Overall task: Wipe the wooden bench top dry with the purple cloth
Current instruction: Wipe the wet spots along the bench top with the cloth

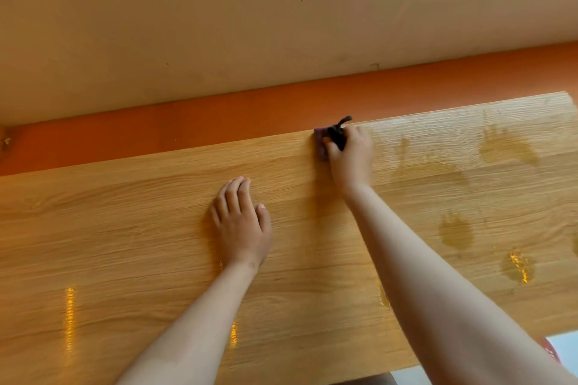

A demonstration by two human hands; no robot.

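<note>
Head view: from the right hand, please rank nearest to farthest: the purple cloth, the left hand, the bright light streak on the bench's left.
1. The purple cloth: held in the right hand, at the bench top's far edge.
2. The left hand: flat, mid-bench.
3. The light streak: near-left.

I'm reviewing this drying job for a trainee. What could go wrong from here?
1. The right hand grips the cloth at the far edge of the bench; a stroke could push it off toward the orange strip.
2. Wet patches lie to the right of that hand and could be missed.
3. The left hand rests flat on the bench and might leave prints or slip.
</note>
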